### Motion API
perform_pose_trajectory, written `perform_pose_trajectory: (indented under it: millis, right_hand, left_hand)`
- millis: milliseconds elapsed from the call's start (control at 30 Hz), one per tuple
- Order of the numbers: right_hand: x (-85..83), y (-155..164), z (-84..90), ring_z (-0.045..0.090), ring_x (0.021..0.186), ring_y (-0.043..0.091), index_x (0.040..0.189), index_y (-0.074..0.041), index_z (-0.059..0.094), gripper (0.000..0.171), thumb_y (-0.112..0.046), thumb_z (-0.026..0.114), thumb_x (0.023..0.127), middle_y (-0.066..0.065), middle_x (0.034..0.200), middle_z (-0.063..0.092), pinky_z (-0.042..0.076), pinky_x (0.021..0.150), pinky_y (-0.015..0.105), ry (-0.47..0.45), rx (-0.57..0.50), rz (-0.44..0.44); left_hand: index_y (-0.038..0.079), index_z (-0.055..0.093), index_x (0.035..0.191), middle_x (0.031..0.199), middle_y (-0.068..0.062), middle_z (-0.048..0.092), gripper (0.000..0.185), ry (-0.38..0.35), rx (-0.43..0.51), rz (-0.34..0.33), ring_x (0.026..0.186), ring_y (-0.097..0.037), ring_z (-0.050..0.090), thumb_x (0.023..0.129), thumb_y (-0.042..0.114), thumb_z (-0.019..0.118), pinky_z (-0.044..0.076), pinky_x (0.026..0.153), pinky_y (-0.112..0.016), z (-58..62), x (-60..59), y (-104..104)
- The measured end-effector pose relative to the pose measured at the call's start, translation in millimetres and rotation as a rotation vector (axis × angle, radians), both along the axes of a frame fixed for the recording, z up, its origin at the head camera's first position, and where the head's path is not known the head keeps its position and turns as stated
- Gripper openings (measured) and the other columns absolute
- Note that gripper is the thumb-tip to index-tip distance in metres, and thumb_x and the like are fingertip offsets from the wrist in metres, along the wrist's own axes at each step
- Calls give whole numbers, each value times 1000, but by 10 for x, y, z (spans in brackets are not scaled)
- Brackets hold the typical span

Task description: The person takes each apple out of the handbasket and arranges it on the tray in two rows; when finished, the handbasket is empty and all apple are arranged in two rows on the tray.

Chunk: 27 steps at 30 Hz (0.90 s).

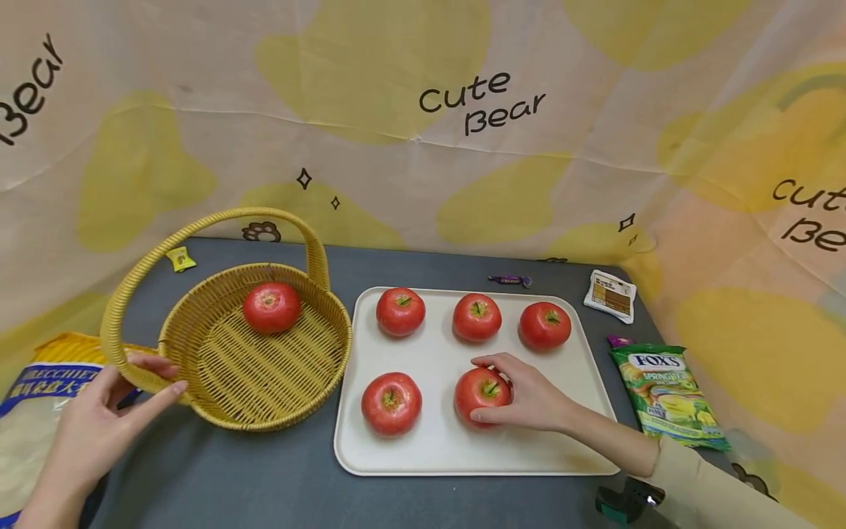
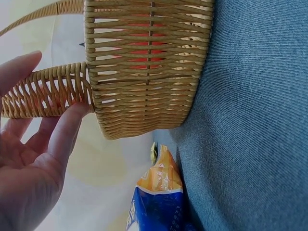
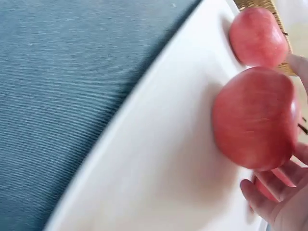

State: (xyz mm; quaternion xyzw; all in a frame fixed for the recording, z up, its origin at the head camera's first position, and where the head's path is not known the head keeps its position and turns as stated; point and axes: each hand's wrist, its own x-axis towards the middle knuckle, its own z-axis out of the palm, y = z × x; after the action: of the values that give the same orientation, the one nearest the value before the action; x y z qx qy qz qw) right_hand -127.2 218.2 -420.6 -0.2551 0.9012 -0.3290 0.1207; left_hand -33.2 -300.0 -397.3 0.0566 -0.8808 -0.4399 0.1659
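My left hand [image 1: 99,419] grips the woven basket [image 1: 340,353] at the base of its arched handle, thumb on one side and fingers on the other; the left wrist view shows this grip on the handle [image 2: 45,91] close up. One red apple [image 1: 272,307] lies inside the basket. Over the white tray [image 1: 429,457], my right hand [image 1: 532,397] holds the front-right apple [image 1: 477,397] between thumb and fingers. Left of it sits another apple [image 1: 391,404]. Behind them stand three apples in a row, the middle one [image 1: 476,317] nearest the held apple.
A blue and yellow bag [image 1: 40,404] lies left of the basket. Right of the tray are a green candy bag [image 1: 670,397] and a white-brown packet [image 1: 611,295]. A purple candy [image 1: 510,281] and a yellow candy [image 1: 180,258] lie toward the back, before the printed cloth.
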Motion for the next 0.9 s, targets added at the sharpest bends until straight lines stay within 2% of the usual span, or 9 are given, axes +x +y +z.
perform_pose_trajectory:
  millis: [167, 333, 467, 600, 733, 900]
  right_hand:
    - [-118, -141, 134, 54, 110, 21, 127, -15, 59, 56, -43, 76, 81, 1, 123, 60, 53, 87, 37, 24, -26, 32]
    - [-246, -356, 216, 54, 115, 26, 127, -19, 59, 51, -39, 75, 84, -4, 127, 57, 53, 87, 43, 35, -50, 81]
    - [-345, -571, 253, 54, 116, 25, 126, -23, 59, 47, -39, 75, 84, -8, 125, 57, 53, 88, 41, 45, -84, 140]
    - [-447, -827, 298, 54, 116, 24, 127, -19, 59, 49, -37, 76, 84, -7, 123, 58, 52, 89, 37, 53, -116, 196]
    - [-542, -1108, 360, 55, 116, 24, 128, -14, 59, 51, -32, 77, 84, 1, 126, 59, 51, 91, 37, 57, -140, 247]
    - [-642, -1481, 418, 55, 111, 18, 129, -14, 59, 51, -27, 78, 83, -2, 123, 60, 49, 93, 38, 78, -164, 292]
  left_hand:
    - [7, 60, 112, 95, 19, 63, 37, 3, 16, 2, 85, 10, 57, 81, 7, 80, 39, 75, -3, -11, 3, -17]
    - [8, 60, 112, 95, 19, 63, 37, -7, 29, 5, 84, 9, 58, 81, 8, 80, 40, 73, -3, -8, 4, -17]
    - [10, 61, 113, 96, 19, 64, 36, -6, 40, 3, 85, 8, 58, 81, 7, 79, 41, 73, -3, -6, 8, -13]
    - [10, 62, 113, 97, 17, 65, 37, 6, 51, -7, 86, 6, 59, 81, 5, 79, 42, 73, -4, -7, 13, -17]
    - [8, 62, 113, 97, 15, 65, 36, 13, 54, -20, 87, 5, 59, 81, 4, 79, 42, 74, -4, -10, 10, -23]
    - [5, 61, 114, 99, 13, 65, 36, 14, 50, -29, 88, 5, 59, 82, 4, 78, 42, 76, -5, -13, 14, -21]
